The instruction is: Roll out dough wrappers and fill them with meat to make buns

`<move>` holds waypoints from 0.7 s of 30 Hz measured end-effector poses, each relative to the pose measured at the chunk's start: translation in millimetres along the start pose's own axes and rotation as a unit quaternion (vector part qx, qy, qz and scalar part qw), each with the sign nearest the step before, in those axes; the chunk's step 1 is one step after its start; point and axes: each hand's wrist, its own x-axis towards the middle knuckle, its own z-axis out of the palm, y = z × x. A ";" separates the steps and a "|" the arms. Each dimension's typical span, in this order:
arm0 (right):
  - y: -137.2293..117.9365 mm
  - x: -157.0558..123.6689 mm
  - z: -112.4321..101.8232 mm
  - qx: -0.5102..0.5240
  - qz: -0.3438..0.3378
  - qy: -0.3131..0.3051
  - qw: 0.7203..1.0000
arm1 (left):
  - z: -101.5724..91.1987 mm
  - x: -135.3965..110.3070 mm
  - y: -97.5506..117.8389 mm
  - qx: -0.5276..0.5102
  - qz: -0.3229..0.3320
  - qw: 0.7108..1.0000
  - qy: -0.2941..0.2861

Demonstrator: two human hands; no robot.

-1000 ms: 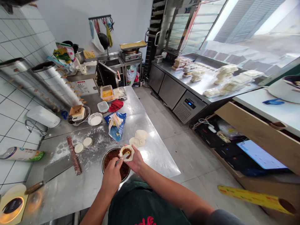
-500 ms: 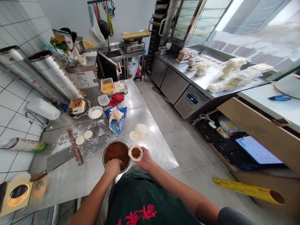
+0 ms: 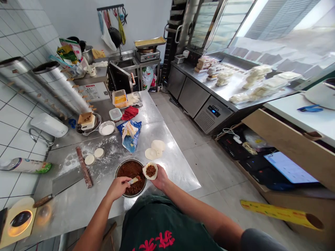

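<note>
A steel bowl near the table's front edge holds dark reddish-brown minced filling. At its left side my left hand is closed around a small spatula, whose tip is over the filling. Just right of the bowl, my right hand cups a round dough wrapper with a mound of filling in its middle. Behind that hand several flat dough wrappers lie overlapping on the steel table.
Left on the table are two dough discs, a rolling pin and a cleaver. Farther back lie a blue bag, a bowl of white powder and a red cloth. The table edge runs along the right.
My left hand has drawn back to the left and up from inside the bowl, so the spatula now shows. My right hand still holds the filled wrapper in nearly the same place.
</note>
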 end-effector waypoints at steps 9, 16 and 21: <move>11.2 -5.8 50.8 0.019 0.052 -0.058 0.997 | 18.4 -23.7 40.7 0.114 0.193 0.932 0.284; -3.8 -18.9 67.2 0.058 0.015 -0.087 0.994 | 33.8 -36.2 56.2 0.187 0.240 0.892 0.334; -7.9 -21.3 68.1 0.049 0.036 -0.080 0.995 | 25.2 -36.4 62.0 0.212 0.248 0.888 0.325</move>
